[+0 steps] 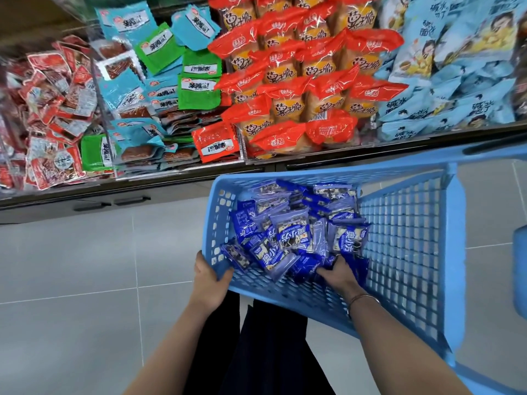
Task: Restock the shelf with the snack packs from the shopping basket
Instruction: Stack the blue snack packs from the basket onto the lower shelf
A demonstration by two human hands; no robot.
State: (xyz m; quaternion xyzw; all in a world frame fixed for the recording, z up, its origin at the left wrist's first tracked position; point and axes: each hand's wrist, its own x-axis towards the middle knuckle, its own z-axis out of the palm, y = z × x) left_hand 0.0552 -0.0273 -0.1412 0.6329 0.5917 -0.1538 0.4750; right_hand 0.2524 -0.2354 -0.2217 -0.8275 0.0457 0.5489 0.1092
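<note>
Forearms enter from the bottom edge, with a dark garment (271, 352) between them and a grey tiled floor (85, 266) below.

We record the left hand (209, 276) gripping the near left corner of the light-blue plastic mesh shopping basket (405, 252), thumb over the rim. The basket sits tipped, its open mouth turned towards the camera.

We record the right hand (339, 273), a thin bracelet (362, 299) at its wrist, reaching inside the basket. Its fingers are buried among the dark-blue foil snack packs (291, 238). We cannot tell whether they have closed on a pack.

The packs lie heaped in the basket's left and middle part, their long axes at mixed angles with no common direction. The heap begins at the right fingertips and runs ahead and left of that hand. The right hand is much the nearer; the left is taken up with steadying the basket.

The dark-edged shop shelf (370, 149) lies beyond the basket's far rim, ahead and above. It carries small red sachets (51, 109), green and pale-blue flat packs (159, 81), orange-red wrapped cakes (299, 81) and pale-blue printed bags (456, 67).

In our judgement the step in hand is taking up packs. No matching dark-blue stock shows on the shelf, so we cannot say which compartment is theirs.
</note>
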